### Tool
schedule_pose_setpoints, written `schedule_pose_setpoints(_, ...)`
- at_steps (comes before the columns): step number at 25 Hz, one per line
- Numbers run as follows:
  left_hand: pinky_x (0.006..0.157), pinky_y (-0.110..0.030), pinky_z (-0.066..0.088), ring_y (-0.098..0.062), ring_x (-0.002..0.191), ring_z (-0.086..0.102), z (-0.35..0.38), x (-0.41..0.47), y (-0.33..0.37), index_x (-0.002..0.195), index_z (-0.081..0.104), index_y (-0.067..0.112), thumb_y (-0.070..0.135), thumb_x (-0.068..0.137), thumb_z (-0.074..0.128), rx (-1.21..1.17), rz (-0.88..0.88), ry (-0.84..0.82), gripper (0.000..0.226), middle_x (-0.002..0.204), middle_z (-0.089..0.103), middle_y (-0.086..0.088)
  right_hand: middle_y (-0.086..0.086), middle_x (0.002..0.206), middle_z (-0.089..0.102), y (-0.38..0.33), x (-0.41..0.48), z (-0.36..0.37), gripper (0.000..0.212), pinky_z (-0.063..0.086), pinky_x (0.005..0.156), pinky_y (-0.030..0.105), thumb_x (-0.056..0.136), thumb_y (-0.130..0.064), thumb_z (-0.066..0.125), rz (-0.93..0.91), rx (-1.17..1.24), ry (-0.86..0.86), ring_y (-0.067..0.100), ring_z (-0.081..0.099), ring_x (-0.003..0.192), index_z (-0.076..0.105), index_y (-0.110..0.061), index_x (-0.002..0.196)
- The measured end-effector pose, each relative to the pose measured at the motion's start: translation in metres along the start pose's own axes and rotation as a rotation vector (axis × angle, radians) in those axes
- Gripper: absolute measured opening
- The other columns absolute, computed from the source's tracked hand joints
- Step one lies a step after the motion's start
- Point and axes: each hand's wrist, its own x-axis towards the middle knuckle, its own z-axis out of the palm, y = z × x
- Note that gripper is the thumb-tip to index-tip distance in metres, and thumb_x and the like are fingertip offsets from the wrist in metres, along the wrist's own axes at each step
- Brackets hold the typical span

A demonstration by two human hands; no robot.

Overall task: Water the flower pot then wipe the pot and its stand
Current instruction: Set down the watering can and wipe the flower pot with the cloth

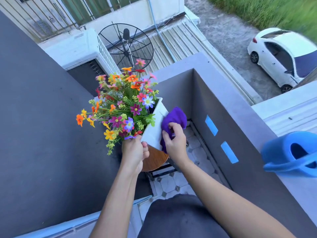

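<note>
A white square flower pot [153, 130] full of colourful flowers [123, 103] is tilted to the left over a round wooden stand top [155, 158]. My left hand [133, 151] grips the pot's near lower corner. My right hand [175, 142] holds a purple cloth [175, 118] pressed against the pot's right side wall. The stand's dark legs show below the wooden top; most of the top is hidden by the pot and my hands.
A blue watering can [291, 152] rests on the grey balcony ledge [240, 107] at the right. A dark wall [37, 117] closes the left side. The tiled balcony floor [173, 182] lies below. Beyond the ledge are a satellite dish [127, 47] and a white car [281, 57].
</note>
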Motion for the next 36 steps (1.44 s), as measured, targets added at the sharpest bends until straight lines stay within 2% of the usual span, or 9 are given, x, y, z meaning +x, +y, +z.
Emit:
schedule_pose_setpoints(8,0.033,-0.01,0.019,-0.003,0.026,0.027,-0.003,0.008,0.005,0.075,0.043,0.013,0.006,0.098,0.037,0.007,-0.001,0.029,0.025,0.061,0.038,-0.005,0.002,0.078,0.055,-0.009,-0.043,0.004,0.015,0.037,0.066,0.02,0.068,-0.007,0.061,-0.211,-0.028,-0.253,0.007,0.043,0.07,0.058,-0.008,0.082)
schedule_pose_setpoints(10,0.034,-0.011,0.018,-0.003,0.027,0.026,-0.002,0.008,0.003,0.075,0.043,0.014,0.006,0.098,0.036,0.03,-0.008,0.022,0.025,0.062,0.039,-0.005,0.001,0.082,0.057,-0.007,-0.037,0.007,0.015,0.038,0.067,0.021,0.072,-0.008,0.063,-0.141,-0.022,-0.171,0.008,0.044,0.071,0.059,-0.011,0.086)
schedule_pose_setpoints(14,0.034,-0.012,0.019,-0.006,0.027,0.028,-0.005,0.007,-0.005,0.08,0.046,0.01,0.004,0.096,0.038,0.09,-0.013,0.041,0.019,0.061,0.042,-0.008,0.001,0.091,0.063,-0.012,0.005,0.002,0.018,0.045,0.075,0.023,0.09,-0.014,0.07,0.218,0.19,0.141,0.01,0.053,0.077,0.063,-0.01,0.106)
schedule_pose_setpoints(17,0.033,-0.013,0.019,-0.007,0.027,0.028,-0.006,0.006,-0.015,0.075,0.045,0.011,0.003,0.093,0.039,0.132,-0.028,0.028,0.02,0.06,0.043,-0.008,0.007,0.101,0.068,-0.018,0.026,-0.01,0.022,0.05,0.086,0.034,0.092,-0.019,0.068,0.273,0.243,0.181,0.016,0.06,0.09,0.065,-0.01,0.112)
schedule_pose_setpoints(21,0.034,-0.01,0.019,-0.004,0.024,0.027,0.001,-0.002,-0.02,0.069,0.041,0.012,0.001,0.095,0.037,0.198,-0.025,-0.012,0.029,0.05,0.048,-0.005,0.006,0.102,0.069,-0.033,0.027,-0.016,0.02,0.048,0.081,0.024,0.092,-0.011,0.066,0.214,0.282,0.136,0.012,0.06,0.086,0.066,-0.012,0.112)
schedule_pose_setpoints(25,0.036,-0.012,0.018,-0.004,0.027,0.026,0.005,0.001,-0.018,0.068,0.04,0.014,0.004,0.096,0.037,0.208,-0.005,-0.014,0.029,0.052,0.045,-0.004,0.01,0.102,0.069,-0.033,0.014,-0.016,0.019,0.048,0.082,0.03,0.088,-0.01,0.065,0.181,0.269,0.071,0.013,0.058,0.085,0.066,-0.01,0.107)
schedule_pose_setpoints(28,0.039,-0.015,0.018,-0.008,0.03,0.028,0.004,0.014,-0.008,0.066,0.043,0.013,0.012,0.093,0.042,0.24,0.058,0.028,0.026,0.046,0.044,0.0,0.007,0.093,0.066,-0.037,-0.013,-0.005,0.017,0.046,0.077,0.026,0.082,0.0,0.065,-0.007,0.192,-0.052,0.013,0.056,0.082,0.065,-0.008,0.097)
schedule_pose_setpoints(32,0.036,-0.011,0.016,-0.005,0.027,0.024,-0.001,0.016,0.009,0.064,0.042,0.014,0.007,0.092,0.04,0.197,0.091,0.012,0.029,0.039,0.036,0.005,0.0,0.088,0.058,-0.028,-0.033,0.0,0.02,0.038,0.072,0.017,0.074,0.004,0.064,-0.288,0.062,-0.252,0.001,0.049,0.079,0.064,-0.007,0.09)
schedule_pose_setpoints(36,0.036,-0.01,0.014,-0.004,0.028,0.022,-0.004,0.009,0.014,0.064,0.037,0.017,0.004,0.093,0.039,0.185,0.084,0.018,0.032,0.052,0.031,-0.002,-0.005,0.094,0.056,-0.001,-0.052,0.0,0.018,0.04,0.074,0.024,0.074,-0.005,0.06,-0.304,-0.075,-0.361,0.011,0.051,0.084,0.063,-0.012,0.09)
